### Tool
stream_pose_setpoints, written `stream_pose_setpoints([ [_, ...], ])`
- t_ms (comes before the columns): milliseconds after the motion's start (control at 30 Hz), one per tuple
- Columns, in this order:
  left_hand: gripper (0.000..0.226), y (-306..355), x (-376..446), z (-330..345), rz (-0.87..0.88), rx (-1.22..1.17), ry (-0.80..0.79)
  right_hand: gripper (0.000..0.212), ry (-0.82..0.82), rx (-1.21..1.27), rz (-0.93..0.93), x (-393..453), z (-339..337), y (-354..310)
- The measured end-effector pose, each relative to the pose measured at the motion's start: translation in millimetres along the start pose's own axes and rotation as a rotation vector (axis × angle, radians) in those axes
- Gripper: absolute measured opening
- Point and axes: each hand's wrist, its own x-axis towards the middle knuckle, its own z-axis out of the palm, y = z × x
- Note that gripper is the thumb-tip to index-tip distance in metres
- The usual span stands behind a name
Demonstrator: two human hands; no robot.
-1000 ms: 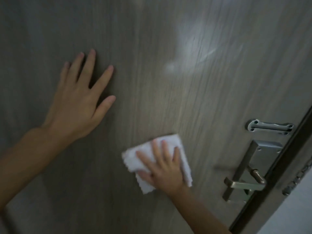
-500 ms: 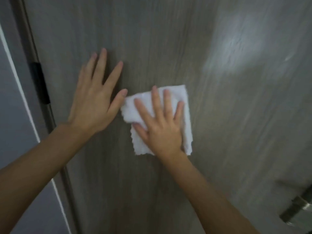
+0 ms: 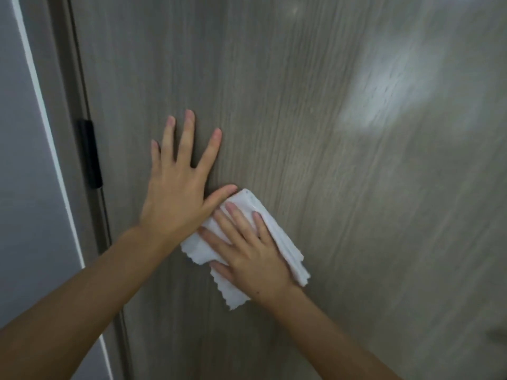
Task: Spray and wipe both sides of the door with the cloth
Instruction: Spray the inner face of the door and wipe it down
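The door [image 3: 315, 133] pretty much fills the whole view, grey-brown wood grain with a pale shiny patch up around 2 o'clock. Over at 9 o'clock there's the frame [image 3: 68, 105] with a black hinge [image 3: 90, 153] on it, and a light wall [image 3: 24, 187] past that. The person's left hand [image 3: 178, 193] is flat on the door, fingers straight and spread. Right at its 4 o'clock, the right hand [image 3: 252, 253] presses a folded white cloth [image 3: 285, 242] against the door, fingers straight too. The left thumb touches the cloth's top edge.
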Motion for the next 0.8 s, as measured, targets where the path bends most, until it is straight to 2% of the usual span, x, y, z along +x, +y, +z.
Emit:
stream_pose_setpoints([
  [67, 0.081, -1.0, -0.4, 2.0, 0.003, -0.002, 0.017, 0.069, -0.039, 0.011, -0.014, -10.9, 5.9, -11.9],
  [133, 0.081, -1.3, 1.4, 2.3, -0.008, 0.005, 0.035, 0.069, -0.158, -0.006, -0.128, -29.3, 4.7, -8.1],
  [233, 0.077, 0.8, -1.0, 0.0, 0.003, -0.025, 0.101, 0.068, -0.226, -0.110, -0.191, -61.8, -20.8, 39.6],
  [300, 0.073, 15.9, -0.3, -2.5, 0.097, -0.016, 0.161, 0.062, -0.177, -0.132, -0.097, -75.0, -52.2, 86.1],
  [433, 0.076, 90.7, 48.6, -29.0, 0.313, -0.068, 0.191, 0.063, 0.056, -0.245, 0.250, -53.8, -122.9, 197.6],
  [600, 0.095, 156.8, 145.4, -81.8, 0.321, -0.053, 0.168, 0.067, 0.259, -0.314, 0.624, -3.3, -208.3, 327.1],
  [700, 0.098, 161.4, 171.7, -91.6, 0.313, -0.010, 0.127, 0.071, 0.301, -0.315, 0.841, 9.7, -225.0, 352.4],
  [800, 0.097, 159.8, 174.5, -89.7, 0.316, 0.043, 0.099, 0.065, 0.296, -0.344, 0.833, 12.8, -210.3, 331.0],
])
